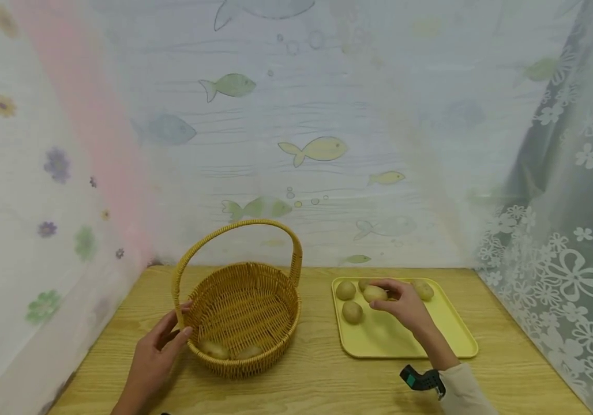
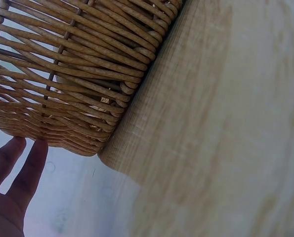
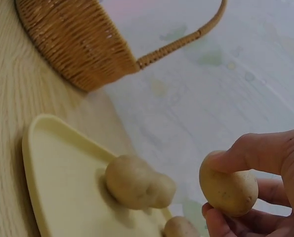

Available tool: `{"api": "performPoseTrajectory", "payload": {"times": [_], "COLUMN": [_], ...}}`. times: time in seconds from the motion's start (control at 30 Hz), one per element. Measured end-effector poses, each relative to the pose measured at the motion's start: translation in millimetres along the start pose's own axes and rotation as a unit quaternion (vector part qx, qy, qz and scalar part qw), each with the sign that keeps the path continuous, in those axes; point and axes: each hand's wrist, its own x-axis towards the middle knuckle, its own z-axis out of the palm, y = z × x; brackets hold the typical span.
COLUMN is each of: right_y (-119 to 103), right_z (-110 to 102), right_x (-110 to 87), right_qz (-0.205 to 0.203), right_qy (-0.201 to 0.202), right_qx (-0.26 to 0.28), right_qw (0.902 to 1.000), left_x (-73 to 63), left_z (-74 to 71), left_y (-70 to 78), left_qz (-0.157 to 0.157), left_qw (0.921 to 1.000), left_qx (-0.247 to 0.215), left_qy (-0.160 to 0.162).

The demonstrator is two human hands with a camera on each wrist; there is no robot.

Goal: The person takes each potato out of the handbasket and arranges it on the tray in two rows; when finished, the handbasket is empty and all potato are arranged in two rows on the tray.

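A wicker basket with a tall arched handle stands on the left of the table. My left hand grips its left rim by the foot of the handle; in the left wrist view, fingertips touch the woven wall. Two potatoes lie inside, at the basket's near side. Over the yellow tray, my right hand pinches a potato between thumb and fingers. Several other potatoes rest on the tray, one at its far right; another is partly hidden behind the held one.
Both things stand on a wood-grain table, with a strip of bare wood between basket and tray. A pale curtain with fish drawings hangs behind the table, and flowered sheets hang at the sides. A black strap circles the right wrist.
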Motion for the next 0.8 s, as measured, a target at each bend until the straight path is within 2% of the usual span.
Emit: {"api": "performPoseTrajectory", "payload": {"times": [0.33, 0.57, 0.8], "right_y": [16, 30, 38], "right_z": [3, 4, 7], "right_x": [0.5, 2.9, 3.5], "right_qz": [0.028, 0.036, 0.046], "right_qy": [0.009, 0.014, 0.028], "right_qx": [0.002, -0.023, -0.050], "right_qw": [0.9996, 0.9990, 0.9973], "left_x": [1.8, 2.2, 3.0], "left_z": [-0.4, -1.2, -1.2], "left_y": [0.3, 1.5, 3.2], "left_qz": [-0.001, -0.006, 0.015], "left_qw": [0.9999, 0.9998, 0.9997], "left_qx": [0.011, 0.021, 0.018], "left_qy": [-0.005, -0.003, 0.002]}}
